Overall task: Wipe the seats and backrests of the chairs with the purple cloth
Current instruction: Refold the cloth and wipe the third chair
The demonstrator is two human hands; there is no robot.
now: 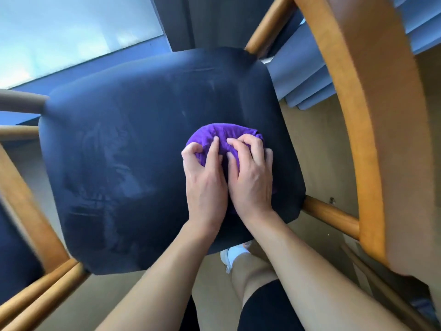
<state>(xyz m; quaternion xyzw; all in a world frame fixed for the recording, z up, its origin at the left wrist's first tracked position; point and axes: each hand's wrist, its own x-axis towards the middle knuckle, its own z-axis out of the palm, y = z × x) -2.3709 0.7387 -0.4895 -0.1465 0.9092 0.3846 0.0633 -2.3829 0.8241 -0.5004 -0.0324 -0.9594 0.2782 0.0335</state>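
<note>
A bunched purple cloth (223, 134) lies on the right half of a dark blue padded chair seat (133, 149). My left hand (205, 180) and my right hand (251, 173) press down on the cloth side by side, fingers curled into its folds. The hands cover most of the cloth; only its far edge shows. Faint smear marks run across the left part of the seat. The chair's curved wooden backrest (362, 115) rises at the right, close beside my right hand.
A wooden rung (330, 215) joins the seat to the backrest. Another chair's wooden frame (33, 220) and dark seat (14, 259) stand at the left. A glass-topped table (71, 32) lies beyond. My leg and white shoe (235, 255) are below the seat.
</note>
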